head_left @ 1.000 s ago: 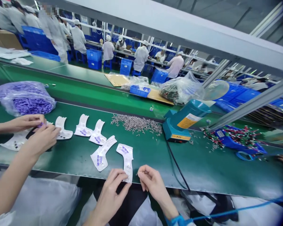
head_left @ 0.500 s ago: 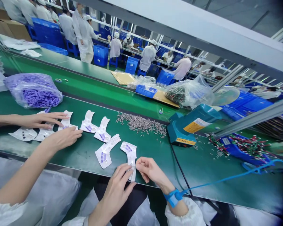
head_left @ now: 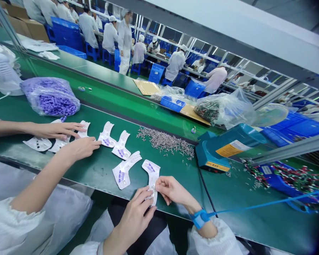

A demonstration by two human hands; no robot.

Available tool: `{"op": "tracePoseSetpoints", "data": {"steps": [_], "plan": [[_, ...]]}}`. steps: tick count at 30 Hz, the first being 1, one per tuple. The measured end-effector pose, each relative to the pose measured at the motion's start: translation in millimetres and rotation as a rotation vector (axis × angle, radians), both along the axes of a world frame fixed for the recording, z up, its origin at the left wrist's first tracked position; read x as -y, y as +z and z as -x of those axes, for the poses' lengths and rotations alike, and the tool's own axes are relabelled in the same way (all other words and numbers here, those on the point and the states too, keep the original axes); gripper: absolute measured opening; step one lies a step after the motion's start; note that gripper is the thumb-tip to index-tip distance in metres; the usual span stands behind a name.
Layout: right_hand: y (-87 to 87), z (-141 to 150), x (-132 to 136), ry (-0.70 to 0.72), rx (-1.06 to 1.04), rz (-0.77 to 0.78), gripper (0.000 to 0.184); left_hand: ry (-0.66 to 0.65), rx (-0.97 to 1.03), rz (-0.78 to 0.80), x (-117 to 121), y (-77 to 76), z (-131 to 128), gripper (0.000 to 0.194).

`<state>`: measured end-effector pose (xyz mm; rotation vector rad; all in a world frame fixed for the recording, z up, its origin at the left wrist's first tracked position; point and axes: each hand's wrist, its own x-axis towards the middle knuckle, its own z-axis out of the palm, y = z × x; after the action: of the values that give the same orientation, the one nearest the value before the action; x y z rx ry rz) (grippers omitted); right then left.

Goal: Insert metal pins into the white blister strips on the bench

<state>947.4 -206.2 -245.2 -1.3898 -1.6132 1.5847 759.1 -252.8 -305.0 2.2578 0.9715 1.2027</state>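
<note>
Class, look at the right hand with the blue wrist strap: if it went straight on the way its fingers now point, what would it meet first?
The right hand would meet the white piece with purple marks first; its fingertips look already at that piece's edge, though depth is hard to judge.

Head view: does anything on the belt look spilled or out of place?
Yes. Small grey parts lie loose in a heap on the green belt, with strays beside the blue machine. Further right, wired parts spill over a blue tray onto the belt, unlike the neatly spaced white pieces.
</note>
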Motion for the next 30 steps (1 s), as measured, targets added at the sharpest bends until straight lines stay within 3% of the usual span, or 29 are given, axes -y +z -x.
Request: {"op": "tracePoseSetpoints", "data": {"steps": [12,30], "plan": [[-10.5,2.2,-2.4,-0.060,-0.024,0.010,0.036,0.013,0.094,-0.108,-3.5,1.3,-2.6,0.012],[-20.1,1.1,-3.3,-0.102,-0.096,0.006,0.034,0.034,0.070,-0.103,-1.3,-3.6,-3.3,0.011]]}}
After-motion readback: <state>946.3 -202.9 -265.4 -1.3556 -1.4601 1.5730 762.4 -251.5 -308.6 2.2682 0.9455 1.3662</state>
